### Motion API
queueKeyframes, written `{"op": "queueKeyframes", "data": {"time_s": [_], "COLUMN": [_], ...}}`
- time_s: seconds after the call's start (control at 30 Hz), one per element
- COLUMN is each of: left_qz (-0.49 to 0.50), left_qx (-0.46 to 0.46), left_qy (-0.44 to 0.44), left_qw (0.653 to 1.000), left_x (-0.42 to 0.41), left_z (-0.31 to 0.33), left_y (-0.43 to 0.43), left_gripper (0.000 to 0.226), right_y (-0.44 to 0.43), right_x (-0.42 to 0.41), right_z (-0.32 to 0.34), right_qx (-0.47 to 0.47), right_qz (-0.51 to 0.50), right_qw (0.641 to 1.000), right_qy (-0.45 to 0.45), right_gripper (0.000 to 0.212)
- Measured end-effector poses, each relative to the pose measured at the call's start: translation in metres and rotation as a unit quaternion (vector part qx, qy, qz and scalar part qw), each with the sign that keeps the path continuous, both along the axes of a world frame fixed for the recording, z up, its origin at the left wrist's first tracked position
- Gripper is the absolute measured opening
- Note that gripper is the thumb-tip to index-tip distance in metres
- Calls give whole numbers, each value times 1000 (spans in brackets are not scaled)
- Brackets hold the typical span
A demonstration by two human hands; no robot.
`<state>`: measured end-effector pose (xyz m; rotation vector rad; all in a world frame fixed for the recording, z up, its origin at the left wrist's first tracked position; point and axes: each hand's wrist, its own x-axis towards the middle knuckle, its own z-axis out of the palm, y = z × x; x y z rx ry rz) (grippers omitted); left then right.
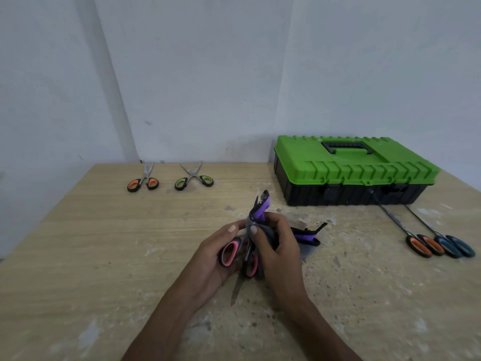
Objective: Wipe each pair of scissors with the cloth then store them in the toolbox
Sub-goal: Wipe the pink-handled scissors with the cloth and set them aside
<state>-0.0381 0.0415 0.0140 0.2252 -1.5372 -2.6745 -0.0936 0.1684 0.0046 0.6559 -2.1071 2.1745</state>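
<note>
Holding the pink scissors (235, 247) over the middle of the table (91, 256), we have them by the handles in our left hand (213, 259), fingers curled round the nearer loop. Our right hand (279, 248) pinches the cloth (260, 213) round the blades, thumb and fingers closed on it. A loose purple-and-black end trails out behind that hand.

The long axis runs from the handles, near us, up and away to the tip, which just shows above the cloth. So the wipe, we judge, goes along that line, the right hand sliding towards the tip while the left holds firm.

The toolbox (351, 168) sits beyond and to the right, well apart, lid down. Our right hand is the nearer to it, and the lid wants lifting before anything goes in.

Unstored, an orange pair (153, 183) and a green pair (207, 180) lie far left. A second orange pair (419, 246) and a blue pair (458, 246) lie before the box.
</note>
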Motion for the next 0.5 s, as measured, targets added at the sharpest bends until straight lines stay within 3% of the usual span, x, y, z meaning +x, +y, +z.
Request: {"op": "queueKeyframes", "data": {"time_s": [0.17,0.33,0.4,0.5], "left_qz": [-3,33,63,112], "left_qx": [65,44,-20,-199], "left_qy": [0,12,13,24], "left_qw": [998,998,998,973], "left_x": [-1,-3,-1,1], "left_z": [1,-4,-5,-8], "left_y": [-1,4,5,1], "left_gripper": [39,32,26,13], "right_y": [2,3,3,5], "right_x": [-5,-8,-10,-15], "right_z": [0,-2,-3,-2], "right_qx": [-38,-59,-82,-108], "right_qz": [9,-9,-19,-19], "right_qw": [999,997,993,986], "right_qy": [-32,-55,-83,-127], "right_gripper": [14,14,14,18]}}
